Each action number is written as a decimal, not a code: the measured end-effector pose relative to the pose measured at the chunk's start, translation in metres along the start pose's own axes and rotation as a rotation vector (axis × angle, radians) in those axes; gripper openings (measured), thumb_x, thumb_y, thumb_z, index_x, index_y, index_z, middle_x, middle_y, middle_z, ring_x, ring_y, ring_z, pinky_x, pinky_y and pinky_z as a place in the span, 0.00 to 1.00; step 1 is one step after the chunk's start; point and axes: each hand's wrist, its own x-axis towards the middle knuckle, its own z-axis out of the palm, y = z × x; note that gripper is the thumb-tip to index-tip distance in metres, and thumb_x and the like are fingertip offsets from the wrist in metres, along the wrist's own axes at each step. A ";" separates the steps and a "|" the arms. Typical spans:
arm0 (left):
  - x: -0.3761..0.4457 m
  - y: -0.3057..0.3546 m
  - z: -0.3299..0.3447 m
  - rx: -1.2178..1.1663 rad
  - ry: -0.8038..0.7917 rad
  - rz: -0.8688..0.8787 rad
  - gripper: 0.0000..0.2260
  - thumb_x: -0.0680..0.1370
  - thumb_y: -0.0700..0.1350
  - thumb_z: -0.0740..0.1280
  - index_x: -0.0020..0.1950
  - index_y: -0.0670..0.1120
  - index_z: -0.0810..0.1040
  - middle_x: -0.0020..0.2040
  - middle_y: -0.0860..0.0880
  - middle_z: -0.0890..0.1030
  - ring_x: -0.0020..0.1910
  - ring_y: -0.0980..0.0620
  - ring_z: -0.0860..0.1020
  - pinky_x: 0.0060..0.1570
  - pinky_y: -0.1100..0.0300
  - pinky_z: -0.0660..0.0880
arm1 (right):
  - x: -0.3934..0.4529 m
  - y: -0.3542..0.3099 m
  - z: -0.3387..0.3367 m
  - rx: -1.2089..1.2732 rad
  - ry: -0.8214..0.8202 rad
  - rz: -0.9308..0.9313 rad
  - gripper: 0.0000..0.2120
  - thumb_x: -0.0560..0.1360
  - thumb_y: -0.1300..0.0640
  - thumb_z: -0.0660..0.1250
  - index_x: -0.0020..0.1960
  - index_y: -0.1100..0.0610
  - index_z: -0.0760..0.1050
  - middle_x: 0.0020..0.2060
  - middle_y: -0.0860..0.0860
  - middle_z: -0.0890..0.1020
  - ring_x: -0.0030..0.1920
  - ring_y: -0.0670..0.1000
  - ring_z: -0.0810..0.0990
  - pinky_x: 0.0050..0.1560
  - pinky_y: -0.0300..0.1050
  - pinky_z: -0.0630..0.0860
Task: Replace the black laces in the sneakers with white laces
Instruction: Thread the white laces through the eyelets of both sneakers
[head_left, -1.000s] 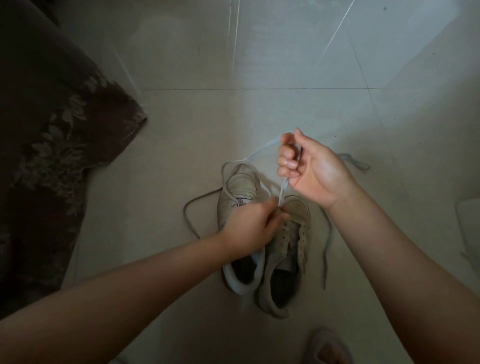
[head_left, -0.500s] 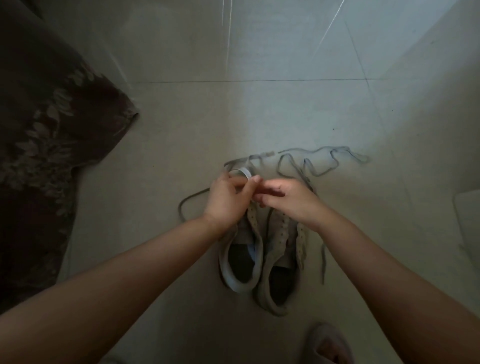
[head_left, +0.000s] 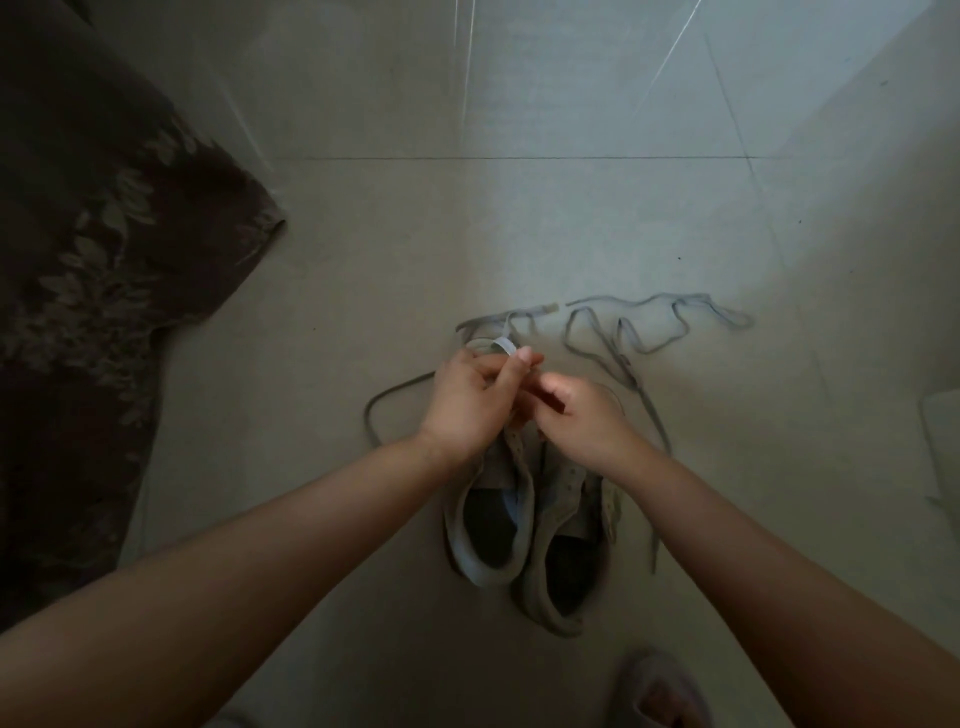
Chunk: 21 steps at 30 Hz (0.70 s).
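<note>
My left hand (head_left: 467, 400) pinched the white lace (head_left: 505, 345) over the toe of the left sneaker (head_left: 491, 525); my right hand (head_left: 582, 421) curled its fingers beside it, over the right sneaker (head_left: 566, 561), though I could not tell what it gripped; a loose lace (head_left: 644, 332) lay on the tiled floor (head_left: 363, 286) beyond.

sneaker toes (head_left: 511, 447) hidden under hands, slipper (head_left: 660, 691) cropped

A single head-worn wide-angle view looks steeply down and forward from above at the tiled floor (head_left: 519, 218), both forearms reaching in from the bottom edge, sneakers (head_left: 524, 525) near centre.
</note>
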 end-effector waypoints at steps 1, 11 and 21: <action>-0.001 0.004 0.000 0.117 0.002 0.057 0.21 0.74 0.61 0.56 0.51 0.52 0.84 0.43 0.50 0.83 0.53 0.51 0.75 0.61 0.52 0.69 | 0.000 0.000 0.001 -0.010 0.036 -0.029 0.06 0.78 0.56 0.65 0.51 0.47 0.78 0.35 0.38 0.80 0.36 0.32 0.77 0.37 0.25 0.69; -0.006 0.005 -0.003 0.473 0.062 0.042 0.25 0.75 0.63 0.50 0.55 0.53 0.81 0.49 0.44 0.77 0.55 0.44 0.71 0.57 0.57 0.65 | 0.005 0.012 0.001 0.274 0.285 0.024 0.05 0.72 0.62 0.71 0.44 0.53 0.81 0.33 0.42 0.80 0.35 0.39 0.77 0.42 0.37 0.74; -0.031 -0.012 -0.013 0.734 0.069 -0.105 0.09 0.74 0.54 0.66 0.50 0.55 0.83 0.47 0.51 0.73 0.57 0.48 0.69 0.53 0.58 0.63 | 0.005 0.020 0.007 0.460 0.236 0.264 0.08 0.73 0.68 0.70 0.41 0.55 0.79 0.37 0.51 0.83 0.35 0.45 0.83 0.36 0.36 0.78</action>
